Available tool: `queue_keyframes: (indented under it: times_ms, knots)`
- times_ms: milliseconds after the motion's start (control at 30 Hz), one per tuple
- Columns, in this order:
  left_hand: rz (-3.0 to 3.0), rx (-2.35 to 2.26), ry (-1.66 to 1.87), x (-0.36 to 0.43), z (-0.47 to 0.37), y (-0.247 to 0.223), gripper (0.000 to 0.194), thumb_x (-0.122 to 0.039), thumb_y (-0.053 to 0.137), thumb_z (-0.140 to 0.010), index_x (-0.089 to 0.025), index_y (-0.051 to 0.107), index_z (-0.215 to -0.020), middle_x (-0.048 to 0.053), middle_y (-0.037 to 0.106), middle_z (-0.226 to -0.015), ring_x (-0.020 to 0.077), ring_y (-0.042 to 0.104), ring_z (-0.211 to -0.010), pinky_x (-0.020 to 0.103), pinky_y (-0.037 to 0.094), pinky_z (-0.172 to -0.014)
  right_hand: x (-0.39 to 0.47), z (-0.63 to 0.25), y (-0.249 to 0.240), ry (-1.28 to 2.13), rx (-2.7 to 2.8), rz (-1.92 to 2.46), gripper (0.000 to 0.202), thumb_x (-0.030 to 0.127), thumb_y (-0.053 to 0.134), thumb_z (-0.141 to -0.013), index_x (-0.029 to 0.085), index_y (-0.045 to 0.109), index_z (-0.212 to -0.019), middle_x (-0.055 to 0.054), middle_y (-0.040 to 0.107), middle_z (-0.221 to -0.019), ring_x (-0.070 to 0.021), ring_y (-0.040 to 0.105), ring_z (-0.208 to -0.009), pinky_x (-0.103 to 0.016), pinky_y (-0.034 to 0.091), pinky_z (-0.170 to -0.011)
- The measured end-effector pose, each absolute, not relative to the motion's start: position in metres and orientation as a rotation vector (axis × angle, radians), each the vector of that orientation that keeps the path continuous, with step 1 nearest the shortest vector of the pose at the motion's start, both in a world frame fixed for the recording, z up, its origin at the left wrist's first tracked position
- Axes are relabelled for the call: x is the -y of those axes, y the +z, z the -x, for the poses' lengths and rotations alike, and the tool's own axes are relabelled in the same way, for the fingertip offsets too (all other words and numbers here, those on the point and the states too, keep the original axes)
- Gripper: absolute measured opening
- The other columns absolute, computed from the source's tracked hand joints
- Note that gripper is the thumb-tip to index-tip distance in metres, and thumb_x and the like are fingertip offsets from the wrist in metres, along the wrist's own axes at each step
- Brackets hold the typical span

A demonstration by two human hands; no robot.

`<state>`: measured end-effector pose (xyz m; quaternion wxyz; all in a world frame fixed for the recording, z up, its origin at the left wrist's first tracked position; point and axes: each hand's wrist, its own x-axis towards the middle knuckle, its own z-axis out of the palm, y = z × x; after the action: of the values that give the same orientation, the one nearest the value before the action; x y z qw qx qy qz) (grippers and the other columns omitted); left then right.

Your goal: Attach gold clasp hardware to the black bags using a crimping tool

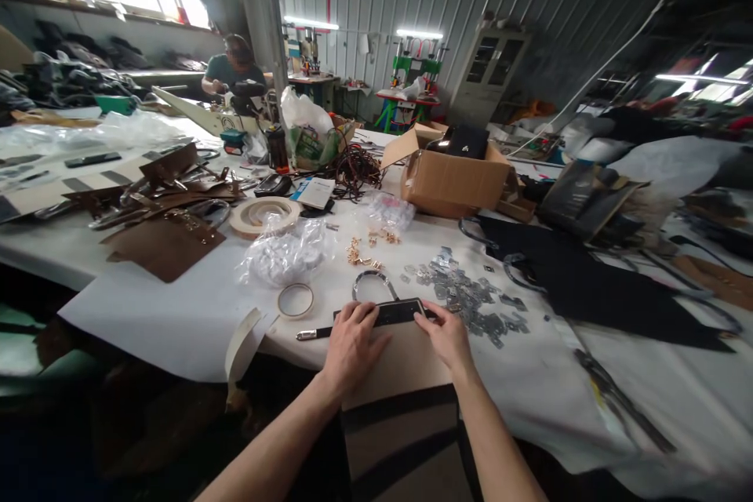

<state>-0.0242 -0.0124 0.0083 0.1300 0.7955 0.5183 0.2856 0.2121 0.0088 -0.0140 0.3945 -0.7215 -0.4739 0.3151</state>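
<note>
In front of me a beige bag panel (405, 357) with a black top band runs over the table edge, its lower part hanging towards me. A dark carrying handle (374, 276) arches from its far side. My left hand (356, 341) lies on the left end of the band, thumb stretched out to the side. At the right corner, my right hand (447, 337) pinches the panel's edge between thumb and fingers. A black tool with a silver tip (307, 335) pokes out left of my left hand; part of it is hidden. Thin grey metal plates (471, 294) lie right of the handle.
Small brass-coloured fasteners (361, 252), a tape roll (295, 301) and a clear plastic bag (285, 252) lie beyond my hands. Further back stands an open cardboard box (452, 179). Brown pieces (168, 239) lie left, black material (582, 274) right. A person (235, 67) sits far left.
</note>
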Motion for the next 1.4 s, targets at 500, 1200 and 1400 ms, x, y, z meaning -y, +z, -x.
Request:
queue_keyframes:
  times_ms: [500, 1200, 1400]
  knots:
    - [-2.342, -1.552, 0.725, -0.001, 0.026, 0.002, 0.045, -0.046, 0.073, -0.091, -0.036, 0.066, -0.135, 0.002, 0.066, -0.134, 0.0308, 0.055, -0.122, 0.047, 0.048, -0.097, 0.004, -0.213, -0.016, 0.442, 1.617, 1.773, 0.048, 0.048, 0.057, -0.098, 0.020, 0.073, -0.133, -0.016, 0.075, -0.121, -0.0311, 0.071, -0.114, -0.044, 0.056, -0.102]
    - [-2.269, -1.546, 0.752, 0.000, 0.027, 0.001, 0.053, -0.047, 0.082, -0.084, -0.033, 0.067, -0.134, 0.003, 0.067, -0.133, 0.0305, 0.056, -0.122, 0.047, 0.048, -0.100, -0.116, -0.317, 0.009, 0.468, 2.000, 1.662, 0.013, 0.029, 0.071, -0.080, 0.022, 0.080, -0.087, -0.004, 0.073, -0.096, -0.0213, 0.066, -0.087, -0.035, 0.051, -0.086]
    - [-2.239, -1.549, 0.719, 0.000, 0.027, 0.001, 0.060, -0.055, 0.084, -0.080, -0.033, 0.067, -0.134, 0.003, 0.067, -0.132, 0.0304, 0.055, -0.121, 0.048, 0.046, -0.100, -0.083, -0.284, 0.029, 0.757, 1.691, 1.604, 0.032, 0.050, 0.079, -0.077, 0.021, 0.082, -0.091, -0.007, 0.078, -0.088, -0.0243, 0.068, -0.078, -0.036, 0.052, -0.076]
